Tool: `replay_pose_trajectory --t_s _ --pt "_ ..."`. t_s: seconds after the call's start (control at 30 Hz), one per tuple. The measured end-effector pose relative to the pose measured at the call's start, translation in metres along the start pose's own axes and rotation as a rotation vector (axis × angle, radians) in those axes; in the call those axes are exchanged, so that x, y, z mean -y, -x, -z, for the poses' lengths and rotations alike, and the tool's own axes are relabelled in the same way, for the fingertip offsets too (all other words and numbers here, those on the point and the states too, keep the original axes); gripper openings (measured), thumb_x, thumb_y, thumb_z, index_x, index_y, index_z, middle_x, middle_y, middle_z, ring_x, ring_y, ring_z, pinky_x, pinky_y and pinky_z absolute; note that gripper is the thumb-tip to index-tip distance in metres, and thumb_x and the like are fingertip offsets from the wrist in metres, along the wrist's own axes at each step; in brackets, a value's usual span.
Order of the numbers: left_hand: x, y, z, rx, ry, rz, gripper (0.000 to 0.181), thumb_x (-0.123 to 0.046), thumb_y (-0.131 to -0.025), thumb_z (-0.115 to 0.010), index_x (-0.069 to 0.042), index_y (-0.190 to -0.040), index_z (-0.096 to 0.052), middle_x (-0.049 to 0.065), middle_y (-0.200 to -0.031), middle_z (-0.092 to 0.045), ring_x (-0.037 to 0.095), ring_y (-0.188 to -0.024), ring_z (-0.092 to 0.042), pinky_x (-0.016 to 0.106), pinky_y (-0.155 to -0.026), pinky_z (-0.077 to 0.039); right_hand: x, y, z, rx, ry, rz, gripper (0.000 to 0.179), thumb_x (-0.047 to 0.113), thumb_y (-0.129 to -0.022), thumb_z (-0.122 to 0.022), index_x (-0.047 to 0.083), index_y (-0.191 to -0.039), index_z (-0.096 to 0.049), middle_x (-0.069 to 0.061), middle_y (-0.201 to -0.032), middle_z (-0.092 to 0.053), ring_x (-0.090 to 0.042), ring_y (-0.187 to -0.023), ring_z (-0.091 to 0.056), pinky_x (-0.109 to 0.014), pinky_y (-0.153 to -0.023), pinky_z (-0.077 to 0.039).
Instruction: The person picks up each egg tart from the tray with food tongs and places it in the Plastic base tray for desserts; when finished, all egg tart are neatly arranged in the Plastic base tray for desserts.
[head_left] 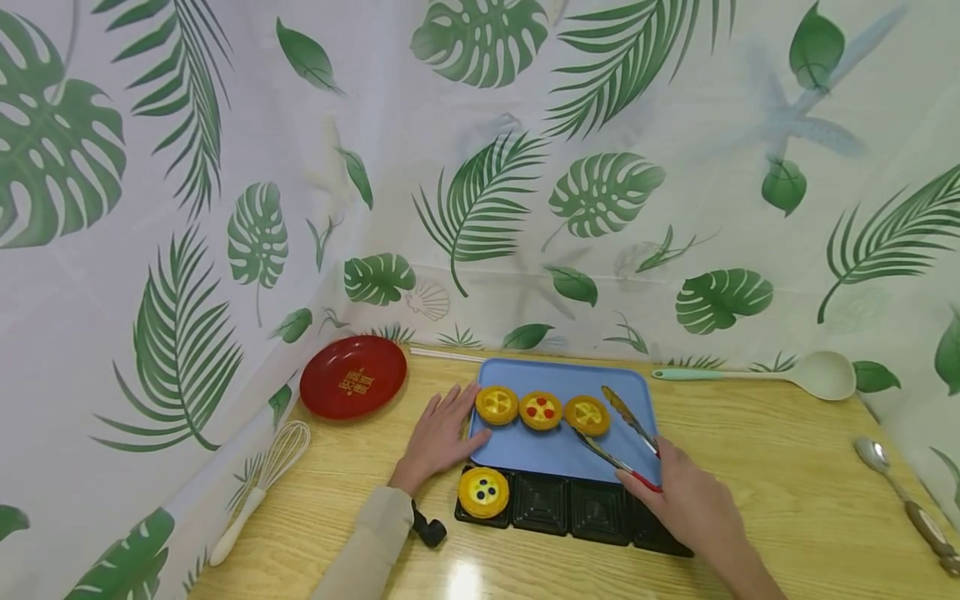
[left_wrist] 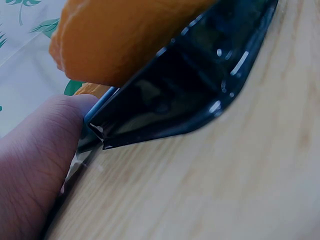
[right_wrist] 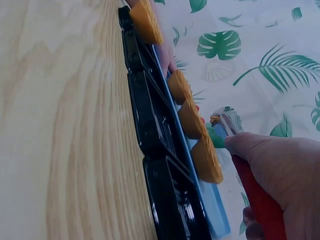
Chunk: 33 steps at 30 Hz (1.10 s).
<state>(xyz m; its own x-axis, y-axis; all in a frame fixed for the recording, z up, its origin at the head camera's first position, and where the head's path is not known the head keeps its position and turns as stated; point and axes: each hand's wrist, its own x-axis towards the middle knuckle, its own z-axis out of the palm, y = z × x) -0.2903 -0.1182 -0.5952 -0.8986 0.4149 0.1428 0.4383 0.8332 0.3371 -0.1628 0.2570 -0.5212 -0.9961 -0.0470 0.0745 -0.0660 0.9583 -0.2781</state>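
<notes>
My left hand (head_left: 441, 433) rests with outstretched fingers at the left edge of a blue tray (head_left: 517, 451). In my right hand (head_left: 693, 504) I grip red-handled metal tongs (head_left: 643, 481), their arms spread either side of the rightmost egg tart (head_left: 587, 415) on the tray. Left of it lie a tart with red dots (head_left: 541, 411) and a plain-topped tart (head_left: 497, 405). A tart with dark dots (head_left: 483, 492) sits in the leftmost compartment of a black tray (head_left: 540, 504) along the blue tray's near side. My right hand partly covers the black tray's right end.
A red plate (head_left: 353, 377) and a whisk (head_left: 262, 483) lie to the left. Chopsticks (head_left: 446, 355) lie behind the blue tray. A ladle (head_left: 821, 375) is at the back right, with a metal spoon (head_left: 896, 483) nearer. A leaf-print curtain (head_left: 495, 208) borders the wooden table.
</notes>
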Motion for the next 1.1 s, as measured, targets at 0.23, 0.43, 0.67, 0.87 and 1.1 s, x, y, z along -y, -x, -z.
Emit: replay_pose_trajectory --t_s 0.23,0.43,0.67,0.87,1.1 --pt "-0.001 0.000 0.002 0.011 -0.010 0.007 0.089 -0.070 -0.100 -0.044 -0.020 -0.169 -0.019 -0.003 -0.173 -0.023 0.024 -0.161 -0.018 0.051 -0.129 -0.013 -0.004 -0.005 -0.001 0.042 0.017 -0.011 0.105 0.077 -0.091 -0.059 -0.014 -0.141 -0.047 -0.029 -0.114 -0.066 -0.028 -0.074 -0.062 -0.044 -0.053 -0.051" --pt "-0.001 0.000 0.002 0.006 -0.006 0.003 0.089 -0.069 -0.100 -0.045 -0.020 -0.169 -0.020 -0.003 -0.173 -0.023 0.025 -0.161 -0.018 0.052 -0.129 -0.014 -0.008 -0.009 -0.006 0.067 0.023 -0.002 0.103 0.077 -0.090 -0.059 -0.014 -0.137 -0.050 -0.021 -0.099 -0.067 -0.023 -0.068 -0.057 -0.041 -0.049 -0.048" --pt "0.000 -0.001 0.001 0.008 -0.017 0.004 0.088 -0.070 -0.100 -0.044 -0.021 -0.169 -0.018 -0.004 -0.173 -0.021 0.024 -0.161 -0.017 0.050 -0.130 -0.012 -0.013 -0.019 -0.011 0.101 0.004 -0.024 0.103 0.079 -0.090 -0.058 -0.011 -0.139 -0.051 -0.018 -0.095 -0.066 -0.023 -0.066 -0.056 -0.038 -0.048 -0.045" --pt "-0.001 -0.001 0.000 0.014 -0.008 0.012 0.088 -0.070 -0.100 -0.045 -0.021 -0.169 -0.018 -0.005 -0.173 -0.021 0.024 -0.161 -0.017 0.050 -0.130 -0.012 -0.014 -0.023 -0.010 0.133 -0.010 -0.043 0.094 0.074 -0.092 -0.061 -0.007 -0.140 -0.054 -0.014 -0.090 -0.065 -0.023 -0.066 -0.055 -0.037 -0.048 -0.043" --pt "-0.001 0.000 0.002 0.009 -0.004 0.004 0.088 -0.069 -0.100 -0.046 -0.020 -0.169 -0.020 -0.004 -0.173 -0.022 0.025 -0.161 -0.018 0.052 -0.129 -0.014 -0.015 -0.025 -0.007 0.122 0.000 -0.013 0.090 0.070 -0.093 -0.062 -0.006 -0.141 -0.057 -0.010 -0.085 -0.062 -0.022 -0.067 -0.055 -0.035 -0.046 -0.040"
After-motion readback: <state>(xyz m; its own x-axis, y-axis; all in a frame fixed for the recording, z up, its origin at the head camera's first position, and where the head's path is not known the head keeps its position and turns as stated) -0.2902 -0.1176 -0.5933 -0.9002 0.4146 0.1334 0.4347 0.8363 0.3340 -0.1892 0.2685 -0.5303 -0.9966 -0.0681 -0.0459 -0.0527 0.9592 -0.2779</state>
